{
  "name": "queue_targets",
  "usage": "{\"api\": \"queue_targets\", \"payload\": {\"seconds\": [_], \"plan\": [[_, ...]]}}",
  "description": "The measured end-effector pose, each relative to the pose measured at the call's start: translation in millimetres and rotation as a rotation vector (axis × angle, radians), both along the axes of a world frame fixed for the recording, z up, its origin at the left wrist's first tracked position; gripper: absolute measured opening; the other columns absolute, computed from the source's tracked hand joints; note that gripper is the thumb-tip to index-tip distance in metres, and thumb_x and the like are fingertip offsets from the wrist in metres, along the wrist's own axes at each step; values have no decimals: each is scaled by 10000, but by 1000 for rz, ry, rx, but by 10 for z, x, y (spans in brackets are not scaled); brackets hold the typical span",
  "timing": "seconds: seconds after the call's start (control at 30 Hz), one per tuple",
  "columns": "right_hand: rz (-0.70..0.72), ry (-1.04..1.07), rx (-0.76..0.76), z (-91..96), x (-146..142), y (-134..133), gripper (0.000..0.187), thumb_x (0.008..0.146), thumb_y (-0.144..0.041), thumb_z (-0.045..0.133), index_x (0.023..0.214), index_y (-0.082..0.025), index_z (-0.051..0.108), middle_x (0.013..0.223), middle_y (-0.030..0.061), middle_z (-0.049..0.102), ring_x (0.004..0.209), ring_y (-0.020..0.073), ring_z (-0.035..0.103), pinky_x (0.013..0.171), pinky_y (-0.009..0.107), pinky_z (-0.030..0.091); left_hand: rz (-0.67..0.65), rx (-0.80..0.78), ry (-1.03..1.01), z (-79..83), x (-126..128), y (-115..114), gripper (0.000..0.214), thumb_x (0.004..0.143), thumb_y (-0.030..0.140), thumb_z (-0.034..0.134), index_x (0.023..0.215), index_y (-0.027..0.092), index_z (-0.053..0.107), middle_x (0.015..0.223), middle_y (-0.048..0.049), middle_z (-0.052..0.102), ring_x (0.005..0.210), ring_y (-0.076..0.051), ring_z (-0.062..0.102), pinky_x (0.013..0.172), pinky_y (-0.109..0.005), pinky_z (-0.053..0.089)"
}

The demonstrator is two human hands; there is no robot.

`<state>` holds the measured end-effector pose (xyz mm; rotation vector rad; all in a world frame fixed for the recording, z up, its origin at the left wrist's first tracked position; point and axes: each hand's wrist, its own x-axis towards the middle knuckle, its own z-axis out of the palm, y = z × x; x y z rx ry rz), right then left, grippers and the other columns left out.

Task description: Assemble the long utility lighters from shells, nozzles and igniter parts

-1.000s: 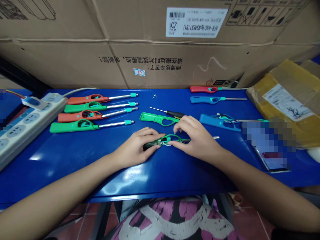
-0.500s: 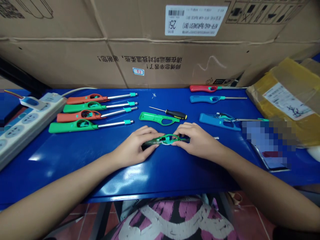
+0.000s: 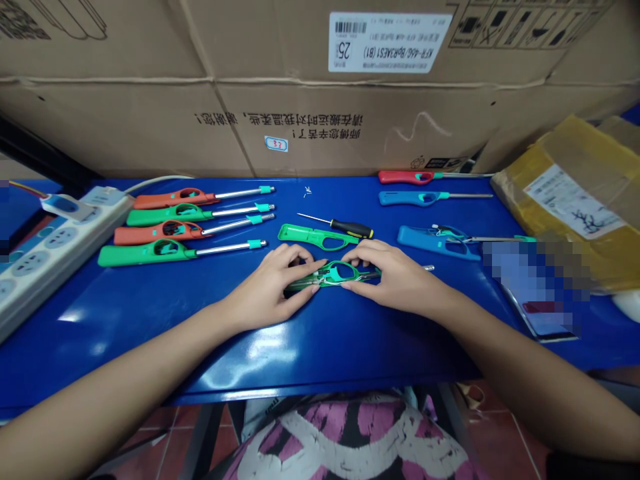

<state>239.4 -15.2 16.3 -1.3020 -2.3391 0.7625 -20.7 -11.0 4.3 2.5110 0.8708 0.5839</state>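
An opened green lighter [image 3: 344, 272] with a long metal tube lies between my hands, its insides and a white wire showing. My left hand [image 3: 277, 283] grips its handle end, thumb and fingers on either side. Around the trigger and tube end, my right hand [image 3: 387, 275] has its fingers closed on the same lighter; the tube's tip pokes out beyond that hand. Just behind them rests a loose green casing half [image 3: 305, 235]. A screwdriver [image 3: 353, 229] with a black and yellow handle lies alongside the casing half.
Several assembled orange and green lighters [image 3: 150, 255] lie in a row at left, beside a white power strip [image 3: 50, 243]. On the right are a red lighter [image 3: 403, 177], blue lighters [image 3: 415, 199], a phone [image 3: 530, 293] and a taped parcel [image 3: 550, 200]. A large cardboard box [image 3: 165, 127] stands behind.
The opened lighter has turned slightly, showing its trigger opening more clearly. My right fingers have shifted a little on it, and my left fingers are more bent.
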Motion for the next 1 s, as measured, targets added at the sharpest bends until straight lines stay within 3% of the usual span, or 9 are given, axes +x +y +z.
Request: {"api": "queue_targets", "payload": {"seconds": [0.23, 0.43, 0.57, 0.7, 1.0], "plan": [[-3, 39, 5, 44, 43, 33, 248, 865, -277, 730, 1091, -188, 682, 1032, 63, 662, 960, 204, 622, 853, 339, 503, 5, 121, 45, 14, -47, 9, 466, 992, 321, 580, 1446, 233, 525, 1205, -106, 580, 1110, -248, 542, 957, -424, 455], [150, 26, 107, 169, 116, 42, 110, 876, -222, 724, 970, -203, 669, 1020, 46, 667, 1023, 207, 608, 926, 354, 463, -70, 289, 3, 45, -2, -24, 271, 976, 246, 619, 1240, 245, 678, 1138, -63, 695, 1000, -209, 597, 862, -361, 462], [209, -94, 207, 124, 85, 28, 57, 922, -244, 682, 940, -195, 657, 1006, 50, 686, 1008, 223, 622, 938, 401, 436, -29, 305, -27, -15, 81, -50, 199, 965, 262, 638, 1142, 213, 716, 1098, -61, 720, 978, -203, 619, 862, -353, 497], [239, -91, 209, 84, 65, 27, 57, 947, -243, 652, 949, -186, 652, 997, 51, 701, 979, 212, 647, 901, 378, 451, 14, 334, -51, -64, 145, -55, 165, 969, 296, 633, 1058, 199, 733, 1103, -65, 721, 965, -196, 662, 849, -332, 523], [266, -125, 257, 115, 63, 25, 141, 989, -231, 565, 926, -190, 684, 958, 66, 726, 909, 203, 668, 881, 353, 474, 51, 365, 38, -11, 220, -55, 222, 1006, 309, 565, 948, 207, 753, 1033, -36, 752, 882, -168, 691, 790, -288, 531]]}}
